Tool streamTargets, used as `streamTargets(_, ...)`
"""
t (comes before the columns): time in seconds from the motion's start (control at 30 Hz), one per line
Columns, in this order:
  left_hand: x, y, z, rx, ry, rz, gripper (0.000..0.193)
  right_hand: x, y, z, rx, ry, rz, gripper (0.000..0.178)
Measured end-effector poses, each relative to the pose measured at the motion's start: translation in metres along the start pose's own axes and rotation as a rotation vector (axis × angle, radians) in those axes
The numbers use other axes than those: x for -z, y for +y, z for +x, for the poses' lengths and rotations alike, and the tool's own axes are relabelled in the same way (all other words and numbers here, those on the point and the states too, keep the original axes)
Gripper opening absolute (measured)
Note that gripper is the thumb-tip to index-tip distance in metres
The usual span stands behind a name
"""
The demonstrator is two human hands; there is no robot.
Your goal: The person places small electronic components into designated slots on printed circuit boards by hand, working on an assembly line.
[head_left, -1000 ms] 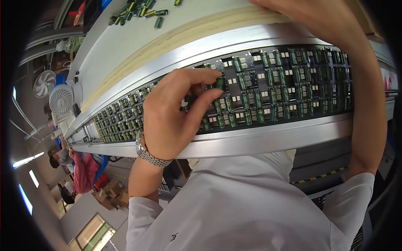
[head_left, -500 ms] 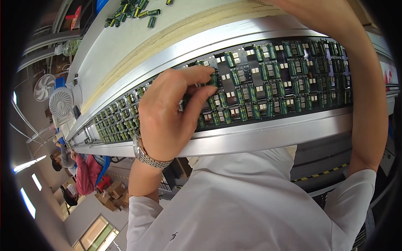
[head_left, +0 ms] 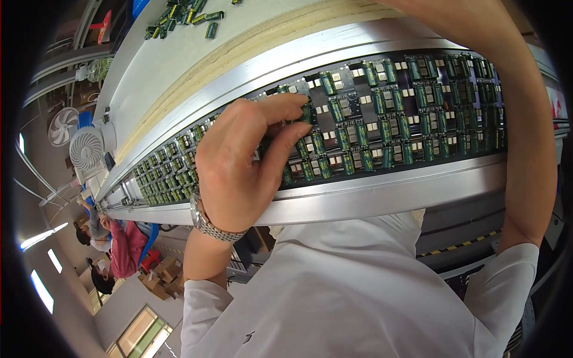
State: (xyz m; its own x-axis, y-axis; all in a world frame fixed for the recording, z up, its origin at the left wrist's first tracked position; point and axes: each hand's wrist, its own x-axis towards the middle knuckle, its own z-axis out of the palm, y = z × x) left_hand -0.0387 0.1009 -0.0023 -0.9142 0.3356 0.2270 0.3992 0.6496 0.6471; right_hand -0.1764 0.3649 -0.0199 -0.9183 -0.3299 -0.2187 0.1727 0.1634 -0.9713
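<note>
Our left hand [head_left: 239,167] has moved right along the circuit boards [head_left: 382,119] — now pinching a green capacitor [head_left: 307,113] — while our right hand is out of view.

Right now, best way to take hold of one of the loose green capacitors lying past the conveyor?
Probably across the round body, at mid-length. The loose capacitors lie on their sides in a scattered pile on the pale table, so come down from above and pick one at the pile's edge, fingers closing across its width. Leads are too small to make out.
</note>
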Motion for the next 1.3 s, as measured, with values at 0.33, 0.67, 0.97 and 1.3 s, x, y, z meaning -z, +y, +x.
streamTargets(0.33, -0.008, 0.005, -0.004, 0.206, 0.036, -0.151, 0.019, -0.023, -0.024, -0.006, 0.064, -0.004, -0.188, 0.019)
streamTargets(0.67, -0.006, 0.007, -0.001, -0.137, 0.005, 0.209, 0.017, -0.022, -0.03, -0.013, 0.374, -0.066, -0.659, 0.019)
streamTargets(0.97, 0.041, -0.04, 0.046, -0.03, 0.275, 0.26, 0.015, -0.031, -0.06, -0.063, 0.478, -0.195, -0.671, 0.022)
streamTargets(1.3, 0.038, -0.089, 0.066, -0.065, 0.239, 0.361, 0.012, -0.049, -0.023, -0.095, 0.413, -0.136, -0.79, 0.021)
